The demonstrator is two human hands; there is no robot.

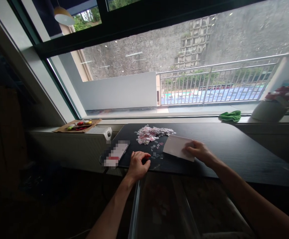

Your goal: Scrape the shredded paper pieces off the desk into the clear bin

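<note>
My right hand (196, 149) is closed on the right edge of a pale rectangular card (175, 146), which is held over the dark table (214, 139). Left of the card lies a heap of small white and pinkish paper-like pieces (148, 132), with several loose clear pieces (155, 154) scattered in front of it. Near the table's front edge is my left hand (139, 165), its fingers loosely curled and a gap showing between forefinger and thumb. I see nothing held in it. The loose pieces lie just beyond its fingertips.
A phone-like device (116, 154), partly blurred out, lies at the table's left end. Below the front edge stands a clear-walled bin (134, 212). On the sill are a green cloth (230, 116) and a tied white bag (268, 108). A radiator (70, 146) is left of the table.
</note>
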